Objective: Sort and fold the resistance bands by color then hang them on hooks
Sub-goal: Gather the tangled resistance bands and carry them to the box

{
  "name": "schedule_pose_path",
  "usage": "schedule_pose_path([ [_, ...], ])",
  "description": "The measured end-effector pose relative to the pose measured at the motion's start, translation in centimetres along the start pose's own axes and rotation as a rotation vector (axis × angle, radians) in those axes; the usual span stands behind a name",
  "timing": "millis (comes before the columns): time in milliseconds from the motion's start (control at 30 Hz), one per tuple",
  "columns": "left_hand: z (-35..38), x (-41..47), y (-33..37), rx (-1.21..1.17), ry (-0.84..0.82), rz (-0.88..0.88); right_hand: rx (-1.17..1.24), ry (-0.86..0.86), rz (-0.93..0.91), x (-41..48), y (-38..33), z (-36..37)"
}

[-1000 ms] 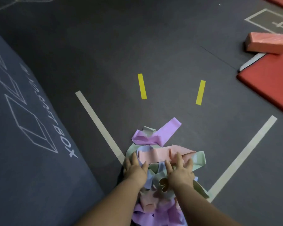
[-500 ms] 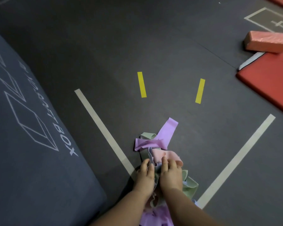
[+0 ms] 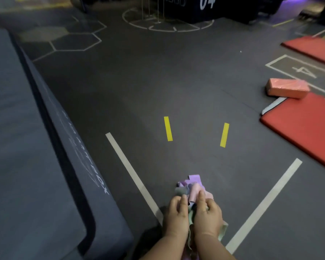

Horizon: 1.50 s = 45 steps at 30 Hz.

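The task looks barely begun: the left hand (image 3: pixel 175 216) and right hand (image 3: pixel 207 217), side by side, both clutch one mixed bundle of purple, pink and green resistance bands (image 3: pixel 192 186) bunched between and just ahead of them, with nothing sorted, folded or hung, and no hooks in view.

Left of the grip (image 3: pixel 204 216) stands a dark grey padded box (image 3: pixel 26 147) with white lettering. Ahead, two yellow tape strips (image 3: pixel 168 128) lie on the dark floor (image 3: pixel 158 81) between two white lines (image 3: pixel 128 166). Far right and ahead, an orange block (image 3: pixel 287 88) sits at a red mat (image 3: pixel 304 124)'s far edge.
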<state>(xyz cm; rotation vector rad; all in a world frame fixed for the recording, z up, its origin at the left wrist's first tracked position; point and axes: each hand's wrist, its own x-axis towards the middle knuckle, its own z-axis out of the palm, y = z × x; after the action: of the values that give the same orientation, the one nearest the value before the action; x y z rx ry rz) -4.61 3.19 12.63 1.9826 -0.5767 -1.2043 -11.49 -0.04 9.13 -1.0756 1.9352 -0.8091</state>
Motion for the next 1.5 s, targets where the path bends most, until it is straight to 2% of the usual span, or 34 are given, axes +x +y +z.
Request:
schedule_pose_path([
  [367, -5.3, -11.7, 7.8, -0.094, 0.068, 0.155, 0.229, 0.041, -0.093, -7.5, -8.9, -7.2],
  [567, -10.1, -17.5, 12.1, -0.139, 0.157, 0.276, 0.318, 0.047, -0.217, -13.1, -16.0, -10.0],
  [800, -17.6, -22.6, 16.4, -0.337, 0.23, 0.456, 0.425, -0.024, -0.397, -20.9, -24.8, -11.1],
  [1000, -27.1, -25.2, 18.0, -0.414, 0.38, 0.547, 0.519, -0.14, -0.547, -29.3, -31.3, -8.5],
  [1167, -35.0, -25.9, 17.3, -0.429, 0.528, 0.558, 0.489, -0.238, -0.654, -35.9, -35.1, -4.3],
  [1500, -47.6, -26.3, 14.5, -0.545, 0.75, 0.598, 0.464, -0.481, -0.738, -45.9, -39.1, 4.7],
])
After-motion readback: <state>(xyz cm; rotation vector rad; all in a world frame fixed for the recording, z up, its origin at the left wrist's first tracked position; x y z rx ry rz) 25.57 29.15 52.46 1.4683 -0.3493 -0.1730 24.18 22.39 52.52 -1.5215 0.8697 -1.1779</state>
